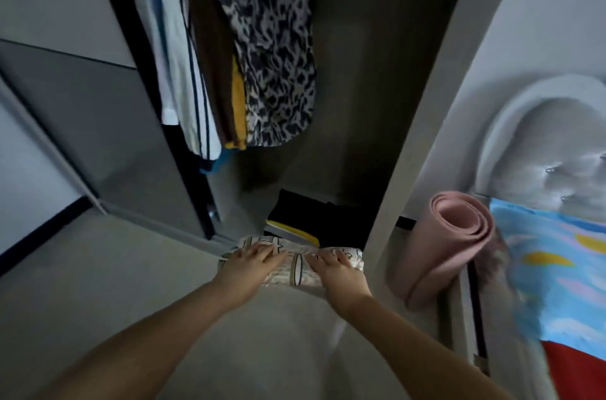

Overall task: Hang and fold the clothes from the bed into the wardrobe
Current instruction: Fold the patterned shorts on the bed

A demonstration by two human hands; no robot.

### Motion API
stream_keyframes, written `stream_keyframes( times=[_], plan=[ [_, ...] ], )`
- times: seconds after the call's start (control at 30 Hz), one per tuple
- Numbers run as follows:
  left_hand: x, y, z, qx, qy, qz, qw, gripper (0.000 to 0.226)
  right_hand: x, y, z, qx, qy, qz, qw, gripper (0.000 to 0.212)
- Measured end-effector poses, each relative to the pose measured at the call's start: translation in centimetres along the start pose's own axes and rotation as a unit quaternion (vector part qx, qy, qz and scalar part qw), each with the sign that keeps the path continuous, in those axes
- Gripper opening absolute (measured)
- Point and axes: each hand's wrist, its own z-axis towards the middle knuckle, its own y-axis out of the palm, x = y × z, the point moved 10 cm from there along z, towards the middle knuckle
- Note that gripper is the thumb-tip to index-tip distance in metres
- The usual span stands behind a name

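Note:
A folded white garment with dark line print lies at the front edge of the open wardrobe's floor. My left hand rests on its left part and my right hand on its right part, both holding the bundle from above. Just behind it sits a low stack of folded dark and yellow clothes. Above hang several garments: a leopard-print piece, a brown and yellow one, and a white one with dark stripes.
The grey sliding door stands to the left. The wardrobe's side panel rises on the right, with a rolled pink mat leaning beside it. The bed with blue patterned bedding and a padded headboard lies at the far right.

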Motion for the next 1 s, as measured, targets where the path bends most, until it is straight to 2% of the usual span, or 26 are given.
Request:
stream_keyframes(
  times=[0.23,0.37,0.7,0.77,0.83,0.87,0.93,1.0],
  plan=[
    [-6.4,3.1,4.7,-0.015,-0.004,-0.013,1.000,0.078,-1.3,2.0,7.9,-0.043,-0.002,0.000,0.999,0.076],
    [-8.9,4.6,10.6,-0.017,0.018,0.006,1.000,0.080,0.8,3.1,13.3,-0.045,0.012,0.016,0.999,0.082],
    [-17.9,12.2,29.5,-0.100,0.035,0.024,0.994,0.079,6.9,7.0,32.7,-0.098,0.049,0.008,0.994,0.084],
    [-19.4,13.3,32.9,-0.087,0.042,0.027,0.995,0.080,8.2,8.2,36.5,-0.095,0.052,0.005,0.994,0.079],
    [-20.5,13.8,37.5,-0.015,0.058,0.020,0.998,0.080,9.8,9.6,40.9,-0.086,0.050,-0.016,0.995,0.080],
    [-20.8,14.2,39.2,-0.008,0.069,0.031,0.997,0.080,10.5,9.8,42.5,-0.082,0.050,-0.024,0.995,0.081],
    [-21.4,17.2,43.6,0.002,0.088,0.062,0.994,0.067,12.7,11.4,46.4,-0.052,0.065,-0.028,0.996,0.083],
    [-22.0,18.7,47.2,0.060,0.094,0.081,0.990,0.067,14.7,12.5,49.7,-0.021,0.077,-0.029,0.996,0.087]
  ],
)
